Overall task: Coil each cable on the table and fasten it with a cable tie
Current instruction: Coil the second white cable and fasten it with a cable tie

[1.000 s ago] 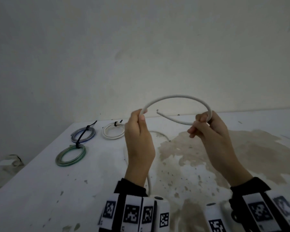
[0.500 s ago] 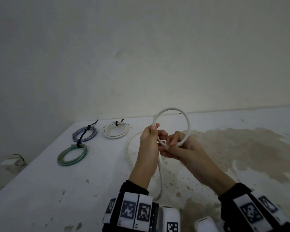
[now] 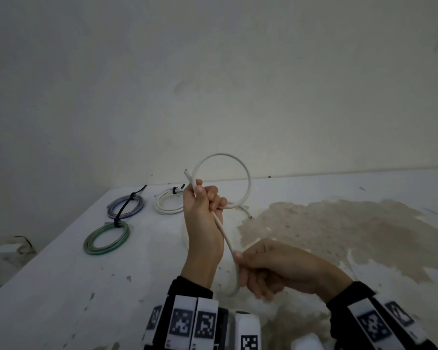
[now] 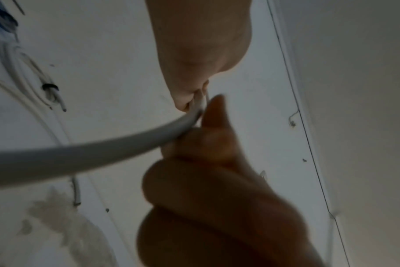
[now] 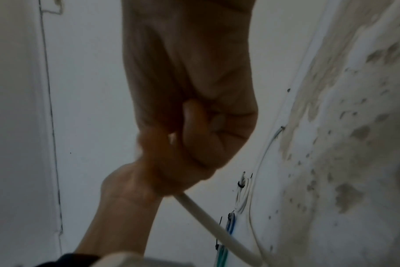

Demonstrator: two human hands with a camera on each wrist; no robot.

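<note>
Against a plain wall, white stained tabletop (image 3: 61,286), brown patch on its right. Three tied coils (image 3: 106,238) lie far left; bare room near the front-left edge. Left hand (image 3: 202,213) fingers curl round the white cable (image 3: 223,238), holding one loop up above the tabletop. Right hand (image 3: 276,269) fingers grip the tail lower down.

I am looking at what seems a bare, dim workroom or utility space rather than a lived-in home. A plain white wall (image 3: 213,84) is filling most of my head view, scuffed and unadorned. The white table (image 3: 61,286) is showing chipped paint and a broad brown stain (image 3: 339,236). Three tied cable coils (image 3: 106,238) are lying on it near the far left corner.
</note>
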